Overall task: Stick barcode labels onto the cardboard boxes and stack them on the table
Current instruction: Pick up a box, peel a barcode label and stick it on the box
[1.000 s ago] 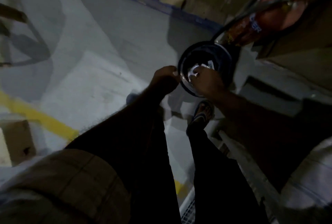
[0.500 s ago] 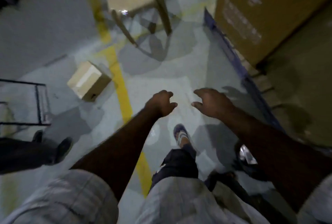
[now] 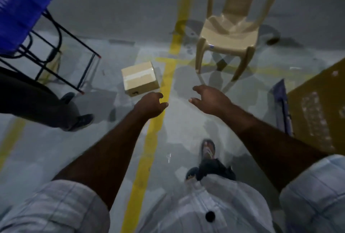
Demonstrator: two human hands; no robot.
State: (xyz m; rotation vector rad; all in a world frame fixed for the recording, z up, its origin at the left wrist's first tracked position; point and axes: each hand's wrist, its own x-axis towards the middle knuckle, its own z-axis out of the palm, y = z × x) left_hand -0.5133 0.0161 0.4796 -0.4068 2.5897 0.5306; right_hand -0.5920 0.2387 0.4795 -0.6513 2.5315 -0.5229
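A small taped cardboard box (image 3: pixel 139 77) lies on the grey floor, left of a yellow floor line. My left hand (image 3: pixel 151 105) hovers just below and right of the box, fingers loosely curled, holding nothing. My right hand (image 3: pixel 210 99) is stretched out to the right of the line, fingers spread, also empty. Both hands are apart from the box. No barcode label is visible in either hand.
A beige plastic chair (image 3: pixel 230 33) stands ahead on the right. A black metal frame with a blue crate (image 3: pixel 20 8) is at the left, with another person's legs (image 3: pixel 37 102) beside it. A large cardboard box (image 3: pixel 317 109) stands at the right edge.
The view swung from a black bin, where both hands held white paper, to the open floor. My empty hands now reach toward the small box, which appears closer than half a second ago.
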